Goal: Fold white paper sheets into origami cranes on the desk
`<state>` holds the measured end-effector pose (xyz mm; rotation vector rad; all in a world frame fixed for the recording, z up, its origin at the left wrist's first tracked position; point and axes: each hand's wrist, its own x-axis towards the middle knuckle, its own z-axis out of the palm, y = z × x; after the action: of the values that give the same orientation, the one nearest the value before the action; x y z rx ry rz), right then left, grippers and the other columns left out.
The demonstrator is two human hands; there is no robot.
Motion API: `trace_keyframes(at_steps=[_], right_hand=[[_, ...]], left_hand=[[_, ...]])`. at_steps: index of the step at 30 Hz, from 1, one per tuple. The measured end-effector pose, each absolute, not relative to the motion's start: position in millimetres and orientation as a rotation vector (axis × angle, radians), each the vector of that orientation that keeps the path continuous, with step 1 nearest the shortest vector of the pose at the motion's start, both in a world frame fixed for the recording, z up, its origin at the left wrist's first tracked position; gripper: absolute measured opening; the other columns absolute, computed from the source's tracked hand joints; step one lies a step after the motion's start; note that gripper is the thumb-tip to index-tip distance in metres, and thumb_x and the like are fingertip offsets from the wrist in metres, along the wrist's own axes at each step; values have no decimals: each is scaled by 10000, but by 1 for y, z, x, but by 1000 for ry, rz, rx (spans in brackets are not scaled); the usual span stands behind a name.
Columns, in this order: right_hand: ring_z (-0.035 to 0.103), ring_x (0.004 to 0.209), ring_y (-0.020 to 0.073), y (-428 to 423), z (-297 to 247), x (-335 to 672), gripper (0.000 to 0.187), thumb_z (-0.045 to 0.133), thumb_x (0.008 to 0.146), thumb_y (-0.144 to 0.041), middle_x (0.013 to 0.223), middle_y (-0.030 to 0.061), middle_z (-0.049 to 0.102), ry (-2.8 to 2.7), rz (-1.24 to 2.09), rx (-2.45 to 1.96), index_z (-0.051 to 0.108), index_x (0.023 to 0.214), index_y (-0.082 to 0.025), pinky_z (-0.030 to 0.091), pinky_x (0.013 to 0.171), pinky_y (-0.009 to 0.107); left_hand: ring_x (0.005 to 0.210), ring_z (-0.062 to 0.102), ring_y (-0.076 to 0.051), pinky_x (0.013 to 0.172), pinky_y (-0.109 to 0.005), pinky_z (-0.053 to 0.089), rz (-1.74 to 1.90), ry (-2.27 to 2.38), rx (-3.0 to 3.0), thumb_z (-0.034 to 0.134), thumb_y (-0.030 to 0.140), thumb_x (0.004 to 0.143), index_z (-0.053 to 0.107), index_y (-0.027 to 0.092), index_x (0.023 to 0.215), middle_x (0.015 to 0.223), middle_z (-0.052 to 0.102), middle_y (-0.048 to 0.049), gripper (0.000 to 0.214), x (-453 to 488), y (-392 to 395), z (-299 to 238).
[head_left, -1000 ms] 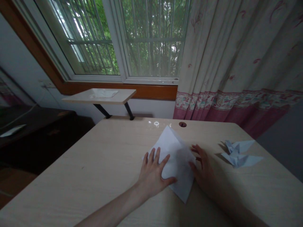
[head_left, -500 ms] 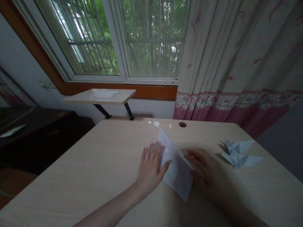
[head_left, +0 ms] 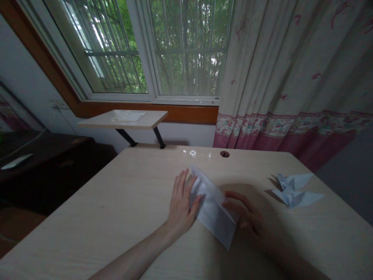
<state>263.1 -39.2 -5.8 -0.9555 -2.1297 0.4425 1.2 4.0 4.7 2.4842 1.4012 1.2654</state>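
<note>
A white sheet of paper (head_left: 214,210) lies slantwise on the table with its right side folded over, and the flap's edge runs down its length. My left hand (head_left: 183,206) rests flat along the paper's left edge, fingers stretched and thumb lying on the sheet. At the right edge is my right hand (head_left: 247,214), its bent fingers on the folded flap; the shaded thumb is hard to make out. Two folded paper cranes (head_left: 294,196) sit to the right, beyond my right hand.
The pale wooden table (head_left: 131,202) has a round cable hole (head_left: 224,154) near its back edge. A raised shelf (head_left: 101,121) at the back left carries white paper (head_left: 128,115). Behind are a window and a patterned curtain (head_left: 262,77); a dark cabinet (head_left: 43,155) stands left.
The paper's raised right flap has come down lower and further left under my right fingers. My left hand has shifted slightly left, and the paper's far tip sits lower.
</note>
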Motion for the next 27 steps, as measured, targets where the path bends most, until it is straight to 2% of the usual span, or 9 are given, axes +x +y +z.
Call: trace_keyframes(at_steps=[5, 13, 17, 21, 27], right_hand=[[523, 1265, 282, -38, -6, 261, 447, 298, 1014, -517, 1437, 76, 485, -2183, 376, -903, 560, 1327, -335, 487, 994, 445], [542, 1252, 239, -38, -1, 257, 399, 352, 1021, -480, 1411, 65, 533, -2268, 284, -847, 579, 1316, -336, 506, 973, 388], [534, 1265, 230, -37, -1, 257, 430, 342, 1023, -499, 1411, 71, 544, -2322, 243, -867, 530, 1373, -337, 490, 998, 390], [518, 1288, 220, -34, -4, 255, 460, 386, 1017, -471, 1433, 67, 536, -2384, 260, -912, 443, 1448, -320, 462, 1036, 386], [533, 1281, 211, -31, -6, 252, 477, 463, 998, -443, 1438, 44, 540, -2465, 266, -886, 423, 1459, -330, 452, 1050, 386]], left_hand=[[1468, 199, -314, 1166, -582, 192, 1228, 1394, 2551, 383, 260, 1004, 369, 222, 1406, 1577, 233, -134, 403, 1, 4, 6], [1446, 280, -267, 1198, -566, 35, 1066, 1375, 2672, 410, 261, 996, 351, 197, 1447, 1468, 478, -93, 460, -2, 6, 2], [1349, 438, -252, 1210, -542, 3, 1019, 1328, 2694, 420, 266, 996, 466, 190, 1368, 1336, 611, -69, 382, 1, 3, 7], [1237, 556, -232, 1214, -519, 143, 903, 1280, 2698, 432, 277, 998, 582, 197, 1265, 1239, 677, -51, 317, 5, 4, 9], [1304, 514, -254, 1148, -499, 344, 727, 1324, 2722, 456, 251, 982, 615, 209, 1269, 1355, 611, -53, 331, 5, 8, -1]])
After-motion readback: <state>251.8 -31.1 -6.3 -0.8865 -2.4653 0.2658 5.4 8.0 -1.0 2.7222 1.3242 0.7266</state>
